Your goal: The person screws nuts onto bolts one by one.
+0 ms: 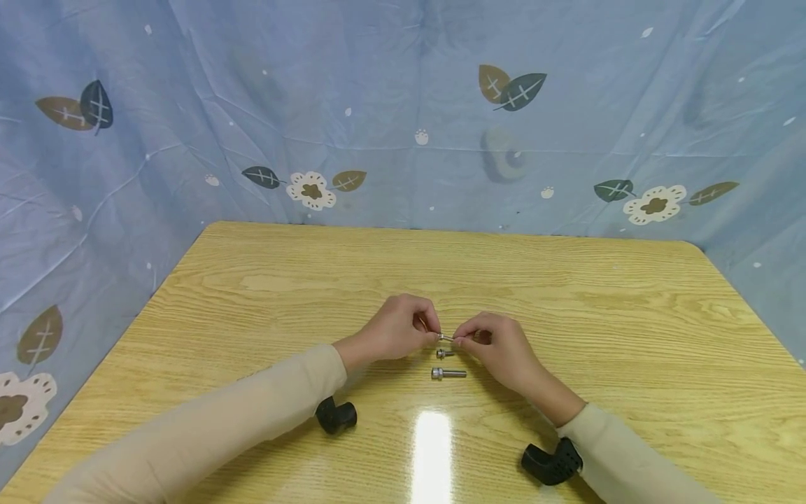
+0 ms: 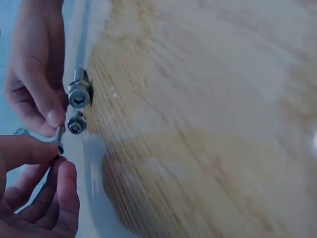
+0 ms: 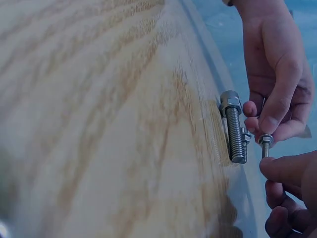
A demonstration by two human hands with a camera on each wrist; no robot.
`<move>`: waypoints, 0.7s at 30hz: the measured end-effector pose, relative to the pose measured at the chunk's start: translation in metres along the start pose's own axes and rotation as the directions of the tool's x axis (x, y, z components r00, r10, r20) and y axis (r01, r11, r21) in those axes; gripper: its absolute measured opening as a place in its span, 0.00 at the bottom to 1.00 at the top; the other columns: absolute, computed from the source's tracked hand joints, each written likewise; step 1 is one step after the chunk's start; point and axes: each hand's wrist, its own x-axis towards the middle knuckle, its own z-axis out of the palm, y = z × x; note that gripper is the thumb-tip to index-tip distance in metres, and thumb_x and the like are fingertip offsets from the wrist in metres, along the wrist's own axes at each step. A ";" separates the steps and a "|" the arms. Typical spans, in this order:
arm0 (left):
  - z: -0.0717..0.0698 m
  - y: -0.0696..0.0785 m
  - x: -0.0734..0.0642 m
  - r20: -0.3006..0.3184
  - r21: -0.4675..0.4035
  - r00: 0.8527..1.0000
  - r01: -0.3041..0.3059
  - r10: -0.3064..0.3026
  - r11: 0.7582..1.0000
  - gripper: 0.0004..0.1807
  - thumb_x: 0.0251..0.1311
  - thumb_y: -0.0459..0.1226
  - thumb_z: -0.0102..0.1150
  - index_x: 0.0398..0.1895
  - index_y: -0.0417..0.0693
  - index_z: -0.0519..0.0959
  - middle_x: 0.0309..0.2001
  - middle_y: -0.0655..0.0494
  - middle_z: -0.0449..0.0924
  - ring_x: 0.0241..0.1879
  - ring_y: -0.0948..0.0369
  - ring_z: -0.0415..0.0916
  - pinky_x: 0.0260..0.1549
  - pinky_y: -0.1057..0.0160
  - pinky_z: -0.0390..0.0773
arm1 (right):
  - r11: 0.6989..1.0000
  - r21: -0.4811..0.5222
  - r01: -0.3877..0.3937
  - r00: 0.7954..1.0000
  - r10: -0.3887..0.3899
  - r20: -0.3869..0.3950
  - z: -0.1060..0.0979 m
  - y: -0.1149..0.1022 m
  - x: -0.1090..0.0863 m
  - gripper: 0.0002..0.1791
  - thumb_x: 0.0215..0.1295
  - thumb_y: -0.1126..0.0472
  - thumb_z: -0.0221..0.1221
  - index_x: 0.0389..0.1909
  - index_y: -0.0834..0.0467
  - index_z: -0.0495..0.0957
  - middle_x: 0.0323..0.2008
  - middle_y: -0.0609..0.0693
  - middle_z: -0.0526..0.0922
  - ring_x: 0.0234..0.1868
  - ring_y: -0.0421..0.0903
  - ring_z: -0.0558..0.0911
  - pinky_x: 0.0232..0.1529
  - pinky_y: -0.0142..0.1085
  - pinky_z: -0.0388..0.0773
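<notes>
A small silver bolt [image 1: 447, 339] is held just above the table between both hands. My left hand [image 1: 399, 325] pinches its head end, where a nut or collar [image 3: 266, 139] shows in the right wrist view. My right hand [image 1: 500, 346] pinches the tip of the shank between thumb and forefinger. Just nearer to me lies a second short bolt [image 1: 443, 353], with a nut by its socket head [image 2: 76, 126]. Nearest me is a thicker, longer bolt [image 1: 452, 374], a nut up against its hex-socket head [image 2: 78, 97]. Fingers hide both ends of the held bolt.
The wood-grain table [image 1: 283, 280] has a bright glare patch in front of the bolts. Behind it hangs a blue patterned curtain [image 1: 403, 91]. A black wrist mount [image 1: 336, 416] is on the left forearm, another black mount [image 1: 550, 463] on the right.
</notes>
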 end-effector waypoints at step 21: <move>0.002 -0.003 0.009 0.052 0.090 0.998 0.022 -0.027 0.996 0.06 0.55 0.29 0.66 0.26 0.48 0.79 0.28 0.58 0.81 0.27 0.66 0.74 0.31 0.70 0.75 | 0.995 -0.074 -0.061 0.997 0.064 0.041 0.002 0.002 0.009 0.02 0.61 0.65 0.64 0.31 0.55 0.85 0.28 0.46 0.82 0.27 0.40 0.72 0.28 0.30 0.69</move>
